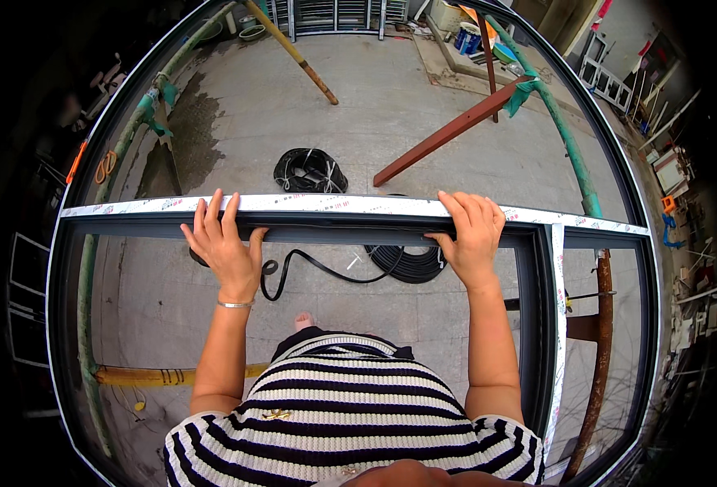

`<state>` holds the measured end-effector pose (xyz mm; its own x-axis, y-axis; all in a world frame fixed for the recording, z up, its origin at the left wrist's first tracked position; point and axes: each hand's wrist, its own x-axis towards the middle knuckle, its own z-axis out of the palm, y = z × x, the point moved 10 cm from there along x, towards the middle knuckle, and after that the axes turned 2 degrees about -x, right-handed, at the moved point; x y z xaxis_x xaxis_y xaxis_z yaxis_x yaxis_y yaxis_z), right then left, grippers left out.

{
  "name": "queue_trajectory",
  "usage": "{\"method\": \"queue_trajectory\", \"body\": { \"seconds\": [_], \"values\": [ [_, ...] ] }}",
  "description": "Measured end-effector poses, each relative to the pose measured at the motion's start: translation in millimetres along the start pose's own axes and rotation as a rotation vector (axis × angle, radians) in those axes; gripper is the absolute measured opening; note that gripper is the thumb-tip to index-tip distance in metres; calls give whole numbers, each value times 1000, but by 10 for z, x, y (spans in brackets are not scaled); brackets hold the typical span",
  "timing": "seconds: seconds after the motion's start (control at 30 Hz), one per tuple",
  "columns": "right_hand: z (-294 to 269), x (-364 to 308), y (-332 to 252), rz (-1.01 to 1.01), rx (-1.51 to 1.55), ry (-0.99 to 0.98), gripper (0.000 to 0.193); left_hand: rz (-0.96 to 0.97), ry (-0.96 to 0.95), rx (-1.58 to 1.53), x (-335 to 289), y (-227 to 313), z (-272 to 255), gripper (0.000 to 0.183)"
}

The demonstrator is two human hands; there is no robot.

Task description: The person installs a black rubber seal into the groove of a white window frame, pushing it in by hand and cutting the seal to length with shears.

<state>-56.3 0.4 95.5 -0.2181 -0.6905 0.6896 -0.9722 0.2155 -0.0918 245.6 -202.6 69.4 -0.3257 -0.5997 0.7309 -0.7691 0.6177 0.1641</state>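
A large dark window frame (649, 325) lies around me, with a crossbar (334, 204) running left to right. White printed protective film covers the bar's far face. My left hand (235, 260), a bracelet at its wrist, holds the bar with spread fingers over the film and its thumb on the dark near edge. Farther right, my right hand (474, 247) grips the same bar, its thumb pressed at the groove. Below the bar, a black rubber strip (326, 274) snakes across the floor from a coil (414, 266). Whether a strip sits under my thumbs I cannot tell.
Beyond the bar lies a tied black coil (310, 172). Green pipes (565, 138), a red-brown beam (456, 134) and a yellow pole (298, 57) stand under and around the frame. A white-filmed upright (555, 325) meets the bar on the right. Buckets (468, 39) stand far right.
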Motion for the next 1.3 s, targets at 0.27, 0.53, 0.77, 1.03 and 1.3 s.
{"method": "queue_trajectory", "body": {
  "seconds": [0.27,0.53,0.77,1.03,1.3],
  "values": [
    [9,19,-19,9,6,-7,71,204,-97,-261,177,640,101,76],
    [2,31,-15,22,-4,-20,70,286,-139,-395,246,1008,134,72],
    [9,6,-84,26,-20,-25,68,257,-88,-389,242,994,112,64],
    [30,1,-49,43,-13,-26,70,239,38,-481,181,962,-45,51],
    [22,-15,-97,62,-20,2,69,444,196,-562,-70,1016,34,21]
  ]
}}
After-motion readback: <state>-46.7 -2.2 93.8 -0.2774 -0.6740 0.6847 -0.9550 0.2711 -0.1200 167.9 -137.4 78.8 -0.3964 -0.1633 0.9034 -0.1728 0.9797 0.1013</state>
